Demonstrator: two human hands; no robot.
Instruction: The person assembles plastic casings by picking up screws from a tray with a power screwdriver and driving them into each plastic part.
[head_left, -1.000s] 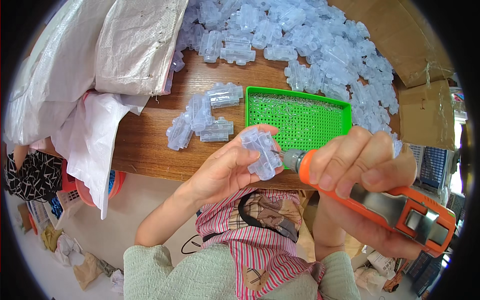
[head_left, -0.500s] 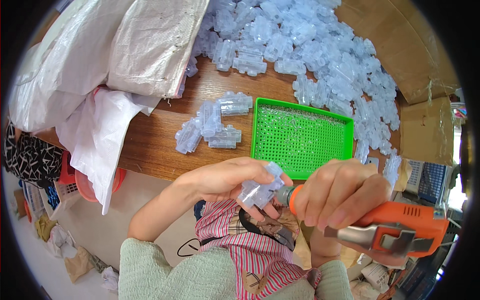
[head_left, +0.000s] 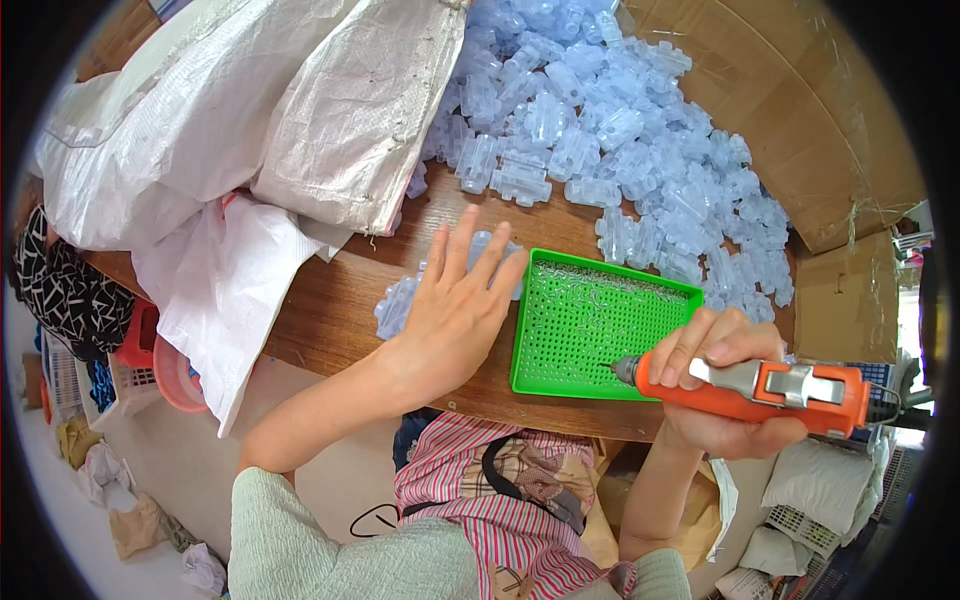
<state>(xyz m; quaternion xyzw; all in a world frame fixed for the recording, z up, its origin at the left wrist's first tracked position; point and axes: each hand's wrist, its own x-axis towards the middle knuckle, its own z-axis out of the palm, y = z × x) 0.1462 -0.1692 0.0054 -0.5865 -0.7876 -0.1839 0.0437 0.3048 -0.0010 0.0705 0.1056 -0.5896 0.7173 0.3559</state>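
My left hand reaches over a small group of clear plastic housings on the brown table, its fingers spread and the back of the hand facing up. The hand covers part of that group, so whether the palm touches them is hidden. My right hand is wrapped round an orange electric screwdriver with a metal clip on its side. Its bit points left, over the near right part of a green perforated tray. Small metal screws lie scattered in the tray, densest along the far side.
A large heap of similar clear housings covers the table's far side, against a cardboard wall. White woven sacks drape over the left of the table. A pink basin stands below on the left.
The left hand has let go of the clear housing it held and moved forward to the small group, fingers spreading. The right hand has moved the screwdriver away from that housing, over the tray.
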